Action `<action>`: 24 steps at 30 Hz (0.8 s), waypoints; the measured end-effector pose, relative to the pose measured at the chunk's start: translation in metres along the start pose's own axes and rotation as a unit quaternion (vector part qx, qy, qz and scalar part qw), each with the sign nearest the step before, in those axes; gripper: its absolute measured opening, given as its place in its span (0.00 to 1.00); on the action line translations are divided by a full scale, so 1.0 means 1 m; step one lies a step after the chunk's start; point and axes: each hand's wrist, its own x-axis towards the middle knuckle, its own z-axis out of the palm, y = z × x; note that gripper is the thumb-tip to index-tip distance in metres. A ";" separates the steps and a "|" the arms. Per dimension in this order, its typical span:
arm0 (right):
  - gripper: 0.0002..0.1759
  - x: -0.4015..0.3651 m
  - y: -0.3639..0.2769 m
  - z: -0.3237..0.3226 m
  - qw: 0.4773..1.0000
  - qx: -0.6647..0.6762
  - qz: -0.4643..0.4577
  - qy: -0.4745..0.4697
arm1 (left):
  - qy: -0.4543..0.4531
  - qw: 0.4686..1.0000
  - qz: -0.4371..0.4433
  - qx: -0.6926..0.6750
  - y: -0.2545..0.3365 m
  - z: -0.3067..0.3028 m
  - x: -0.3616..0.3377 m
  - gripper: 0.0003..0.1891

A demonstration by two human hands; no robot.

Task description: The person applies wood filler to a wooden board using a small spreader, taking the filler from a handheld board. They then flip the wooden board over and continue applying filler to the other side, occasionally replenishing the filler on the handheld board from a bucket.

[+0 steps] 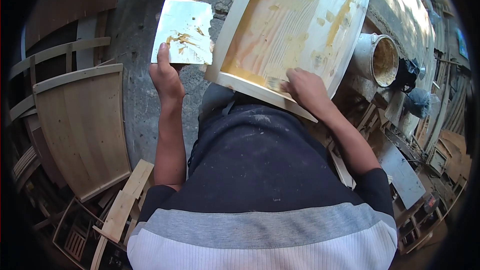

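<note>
My left hand (167,77) holds up a white rectangular board (184,32) smeared with brown-yellow paste, thumb on its lower face. To the right, a pale wooden panel with a raised frame (285,25) lies before me, dotted with yellowish filler patches. My right hand (306,89) is closed near the panel's lower edge, pinching a small flat scraper-like tool (275,84) against the wood. A strip of yellow paste runs along the inner side of the lower frame rail, left of the tool.
A white bucket (375,60) with paste-coated insides stands right of the panel. Another framed wooden panel (82,130) leans at the left among wood pieces. A dark bag (409,72), plastic bundles and scrap timber clutter the right.
</note>
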 end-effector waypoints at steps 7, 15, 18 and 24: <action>0.14 0.049 -0.062 -0.001 0.998 -0.011 -0.052 0.045 | -0.034 0.999 -0.010 -0.005 0.008 0.004 0.001 0.24; 0.07 -0.022 -0.016 -0.001 0.996 -0.078 -0.047 0.022 | -0.080 0.997 0.003 0.022 0.004 -0.018 0.002 0.25; 0.07 -0.002 -0.004 -0.017 0.985 -0.117 -0.124 -0.041 | -0.093 0.995 0.012 0.018 0.008 -0.016 0.002 0.24; 0.12 0.050 -0.024 -0.004 0.957 -0.145 -0.249 -0.041 | -0.096 0.995 0.015 0.008 0.017 -0.014 -0.006 0.23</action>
